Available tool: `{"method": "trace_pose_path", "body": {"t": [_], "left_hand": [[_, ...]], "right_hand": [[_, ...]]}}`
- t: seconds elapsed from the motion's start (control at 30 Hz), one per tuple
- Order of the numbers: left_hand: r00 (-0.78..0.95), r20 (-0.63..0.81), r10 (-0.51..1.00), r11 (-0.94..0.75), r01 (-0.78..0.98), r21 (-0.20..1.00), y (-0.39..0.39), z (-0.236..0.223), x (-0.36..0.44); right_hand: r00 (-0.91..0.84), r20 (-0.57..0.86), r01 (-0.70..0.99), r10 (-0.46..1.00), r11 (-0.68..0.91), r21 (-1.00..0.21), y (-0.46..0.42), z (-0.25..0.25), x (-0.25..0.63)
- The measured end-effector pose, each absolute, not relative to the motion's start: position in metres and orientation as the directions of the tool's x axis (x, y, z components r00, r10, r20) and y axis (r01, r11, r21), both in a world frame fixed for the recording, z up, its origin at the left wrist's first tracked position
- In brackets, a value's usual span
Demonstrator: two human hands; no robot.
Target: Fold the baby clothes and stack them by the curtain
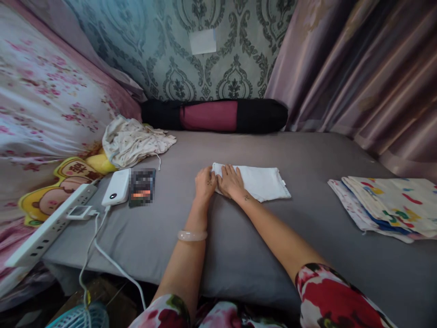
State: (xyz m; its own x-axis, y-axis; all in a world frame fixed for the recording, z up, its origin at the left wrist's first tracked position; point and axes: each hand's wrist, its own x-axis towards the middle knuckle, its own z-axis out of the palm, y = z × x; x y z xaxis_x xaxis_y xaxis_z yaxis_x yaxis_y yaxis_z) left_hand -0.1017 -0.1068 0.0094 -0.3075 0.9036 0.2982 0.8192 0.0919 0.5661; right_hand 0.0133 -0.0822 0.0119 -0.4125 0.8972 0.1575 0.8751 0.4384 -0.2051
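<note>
A white folded cloth (264, 181) lies flat on the grey sheet, a small tag at its right edge. At its left end, my left hand (205, 183) is closed with the fingers curled at the cloth's edge; the fingertips are partly hidden. My right hand (230, 182) lies flat on the left part of the cloth, fingers stretched out and pressing on it. Both hands are side by side, nearly touching.
Folded patterned cloths (392, 200) are stacked on the right. To the left are a crumpled white cloth (131, 141), a white power bank (116, 184), a blurred-out dark object (141, 187), a power strip (51, 228) and cables. A black-and-pink long bag (208, 115) lies along the wall.
</note>
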Motion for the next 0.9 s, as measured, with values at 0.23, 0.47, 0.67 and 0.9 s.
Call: {"method": "trace_pose_path", "body": {"t": [0.23,0.47,0.67,0.9], "left_hand": [[-0.349,0.287,0.892,0.126,0.802,0.583,-0.105,0.011,-0.102],[-0.4,0.294,0.868,0.145,0.77,0.621,-0.105,0.014,-0.106],[-0.496,0.286,0.82,0.194,0.71,0.677,-0.105,0.017,-0.113],[-0.491,0.274,0.827,0.17,0.683,0.71,-0.103,0.018,-0.111]], "right_hand": [[-0.413,0.133,0.878,0.901,0.432,-0.203,-0.081,0.012,0.013],[-0.422,0.146,0.869,0.895,0.445,-0.218,-0.081,0.02,0.004],[-0.49,0.097,0.837,0.867,0.498,-0.227,-0.084,0.027,-0.014],[-0.52,0.071,0.824,0.852,0.521,-0.222,-0.084,0.022,-0.015]]}}
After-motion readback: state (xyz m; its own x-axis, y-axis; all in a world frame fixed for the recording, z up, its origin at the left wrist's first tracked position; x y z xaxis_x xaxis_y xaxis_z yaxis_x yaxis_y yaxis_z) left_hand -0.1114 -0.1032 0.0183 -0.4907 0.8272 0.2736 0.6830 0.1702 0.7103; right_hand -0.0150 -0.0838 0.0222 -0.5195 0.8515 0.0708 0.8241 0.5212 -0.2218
